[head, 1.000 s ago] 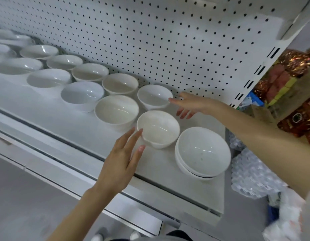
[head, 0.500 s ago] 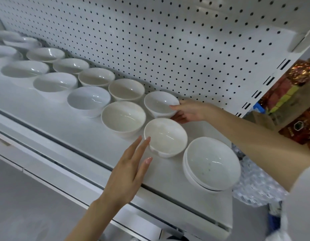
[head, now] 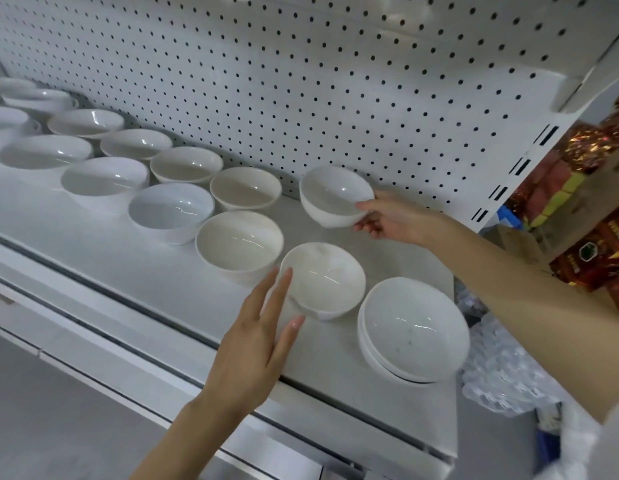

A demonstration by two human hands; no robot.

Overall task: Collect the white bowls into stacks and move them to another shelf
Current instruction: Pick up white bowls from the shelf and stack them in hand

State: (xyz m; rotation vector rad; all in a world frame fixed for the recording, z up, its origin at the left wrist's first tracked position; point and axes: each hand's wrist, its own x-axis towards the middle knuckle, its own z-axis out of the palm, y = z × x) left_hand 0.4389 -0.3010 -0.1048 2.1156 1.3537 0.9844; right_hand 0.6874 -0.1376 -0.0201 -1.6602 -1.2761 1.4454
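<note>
Lifted off the shelf [head: 387,386] since a moment ago, the back bowl [head: 336,195] now hangs tilted near the pegboard wall [head: 301,81], pinched at its rim and underside by the right hand [head: 394,221]. Rows of white bowls [head: 169,211] stretch away to the left, and a small stack [head: 415,329] sits at the shelf's right end. Between them, the left hand [head: 252,344] has its fingers straight and spread against the side of the nearest bowl [head: 323,280], gripping nothing. These look glazed, stiff, slippery and breakable; thumb on the rim, fingers beneath seems safest.
</note>
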